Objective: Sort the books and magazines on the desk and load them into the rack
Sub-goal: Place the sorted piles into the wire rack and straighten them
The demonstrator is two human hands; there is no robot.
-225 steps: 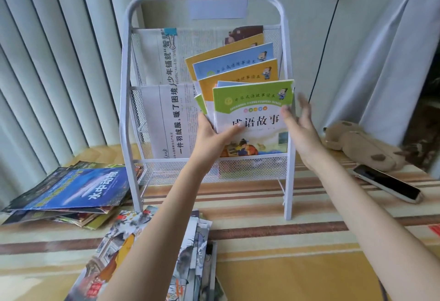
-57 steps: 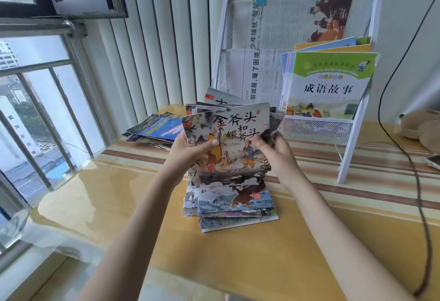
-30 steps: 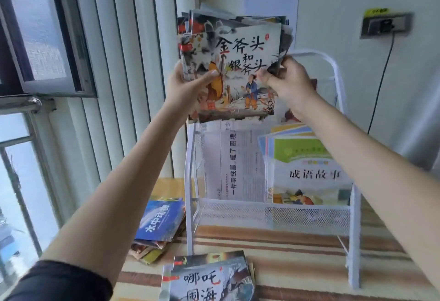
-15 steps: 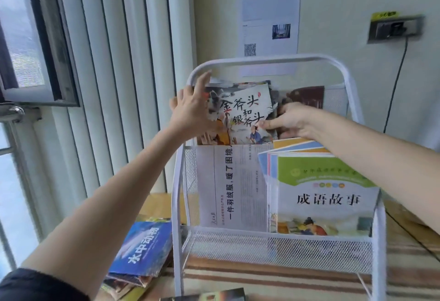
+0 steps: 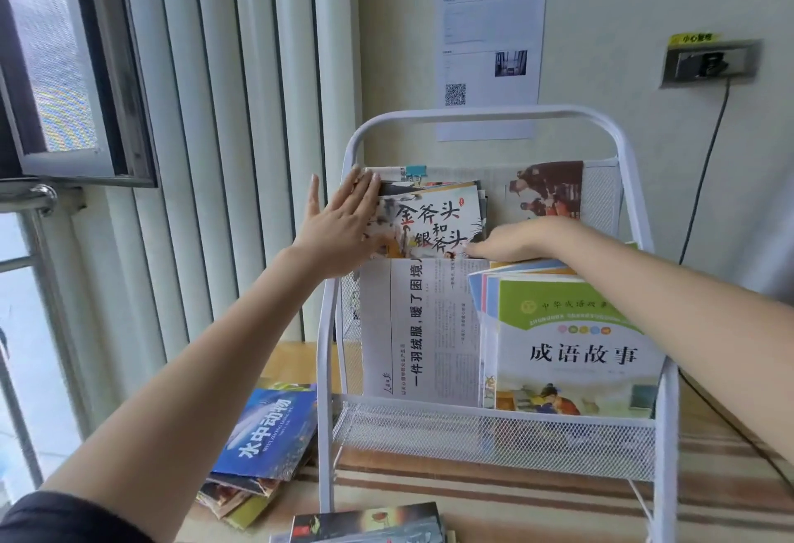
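White rack [image 5: 485, 117] on the striped desk [image 5: 537, 495]. In its top pocket, a picture book stack [image 5: 434, 220], standing up in front of a newspaper [image 5: 425, 327]. Lower pocket: green books [image 5: 575, 349]. Left of the rack, a blue magazine pile [image 5: 266, 435]; more books [image 5: 369, 525] at the bottom edge. Left hand [image 5: 339, 233] flat, fingers straight, pressing the stack's left side. Right hand [image 5: 515, 239] touching its lower right corner; curled or not, cannot tell.
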